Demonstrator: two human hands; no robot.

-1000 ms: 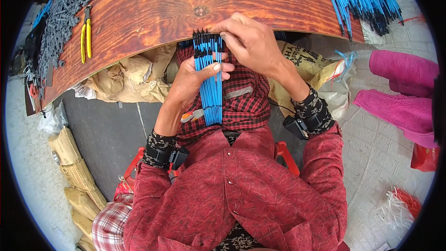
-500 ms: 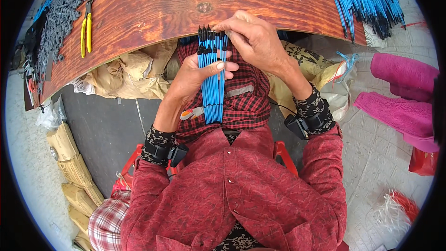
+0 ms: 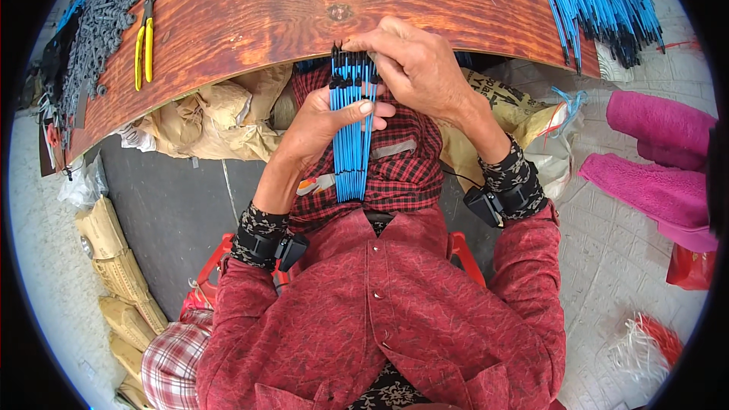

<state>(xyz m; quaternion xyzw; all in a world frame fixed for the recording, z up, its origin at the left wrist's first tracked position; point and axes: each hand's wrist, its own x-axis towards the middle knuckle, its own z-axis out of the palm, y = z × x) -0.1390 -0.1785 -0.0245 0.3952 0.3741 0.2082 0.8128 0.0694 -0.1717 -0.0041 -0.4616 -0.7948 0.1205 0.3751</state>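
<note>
My left hand [image 3: 313, 123] is closed round a flat bundle of thin blue wires [image 3: 351, 159] with black ends, its thumb lying across the front. The bundle stands upright over my lap, black ends toward the table. At its top, my right hand [image 3: 421, 64] pinches the black ends between thumb and forefinger; the exact contact is partly hidden by the fingers. A small grey and orange item [image 3: 315, 184] lies beside the bundle's lower part on the checked cloth [image 3: 406, 171] over my lap.
Yellow-handled pliers [image 3: 143, 45] and a heap of grey parts [image 3: 106, 15] lie on the wooden table [image 3: 258, 0], at left. More blue wires [image 3: 596, 0] hang over its right edge. Crumpled brown paper [image 3: 213, 118] sits under the table edge; pink towels [image 3: 653, 121] are at right.
The bundle and my left hand have shifted slightly right. My right fingertips have moved a little left across the black ends, covering more of them.
</note>
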